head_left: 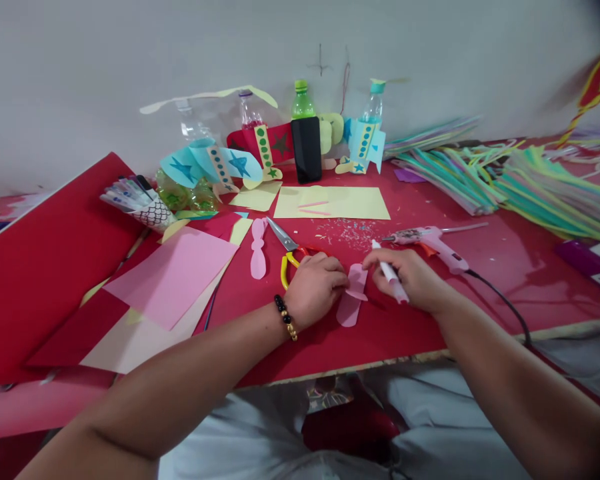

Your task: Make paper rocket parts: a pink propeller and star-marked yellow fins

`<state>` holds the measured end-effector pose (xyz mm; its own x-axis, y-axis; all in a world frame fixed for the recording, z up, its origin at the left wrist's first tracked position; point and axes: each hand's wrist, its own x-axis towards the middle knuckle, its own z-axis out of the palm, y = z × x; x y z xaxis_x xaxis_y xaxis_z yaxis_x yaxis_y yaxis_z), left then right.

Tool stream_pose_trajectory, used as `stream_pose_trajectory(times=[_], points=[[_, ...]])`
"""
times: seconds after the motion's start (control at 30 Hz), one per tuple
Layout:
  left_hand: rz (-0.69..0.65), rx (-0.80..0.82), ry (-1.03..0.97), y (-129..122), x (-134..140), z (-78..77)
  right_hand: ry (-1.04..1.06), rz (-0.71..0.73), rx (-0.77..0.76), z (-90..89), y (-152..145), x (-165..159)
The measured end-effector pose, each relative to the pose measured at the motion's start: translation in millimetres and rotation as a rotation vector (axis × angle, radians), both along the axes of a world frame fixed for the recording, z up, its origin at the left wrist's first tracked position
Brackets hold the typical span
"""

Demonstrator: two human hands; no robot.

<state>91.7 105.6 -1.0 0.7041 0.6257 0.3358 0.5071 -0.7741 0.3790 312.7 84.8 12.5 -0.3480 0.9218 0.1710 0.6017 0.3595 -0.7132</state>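
Note:
My left hand, with a beaded bracelet on its wrist, rests on the red table with fingers curled at the left edge of a pink paper cutout. The cutout has a rounded strip crossed by another piece. In my right hand is a white marker with a pinkish end, its fingertips close to the cutout's right side. Scissors with yellow and red handles lie partly hidden behind my left hand. Beside them is another pink paper shape with rounded lobes.
A glue gun with a cord lies at right. Paper sheets and a pen holder are at left. Decorated bottles and a black phone stand along the wall. Pipe cleaners are heaped at the back right.

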Motion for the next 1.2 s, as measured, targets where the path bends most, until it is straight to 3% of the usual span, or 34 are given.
stream_pose_trajectory(times=[0.1, 0.47, 0.8, 0.9, 1.07, 1.13, 1.2], points=[[-0.053, 0.027, -0.016, 1.0, -2.1, 1.3, 0.154, -0.093, 0.013, -1.8, 3.0, 1.9], [-0.079, 0.103, 0.043, 2.2, -3.8, 4.9, 0.07, 0.064, -0.133, 0.2, 7.2, -0.8], [-0.163, 0.241, -0.078, 2.5, -8.5, 7.5, 0.131, 0.125, -0.251, 2.2, 3.0, 1.3], [-0.104, 0.185, -0.108, 4.9, -9.1, 7.4, 0.178, 0.076, -0.288, -0.7, 5.5, 3.2], [0.056, 0.158, -0.365, 1.7, -13.7, 14.6, 0.367, -0.135, -0.333, -9.4, 6.5, 5.5], [0.043, 0.162, -0.368, -6.0, -15.6, 19.1, 0.434, -0.205, -0.343, -13.1, -2.0, 4.0], [-0.055, 0.156, -0.293, -16.7, -15.4, 21.7, 0.474, -0.272, -0.33, -17.2, -17.1, 0.6]])
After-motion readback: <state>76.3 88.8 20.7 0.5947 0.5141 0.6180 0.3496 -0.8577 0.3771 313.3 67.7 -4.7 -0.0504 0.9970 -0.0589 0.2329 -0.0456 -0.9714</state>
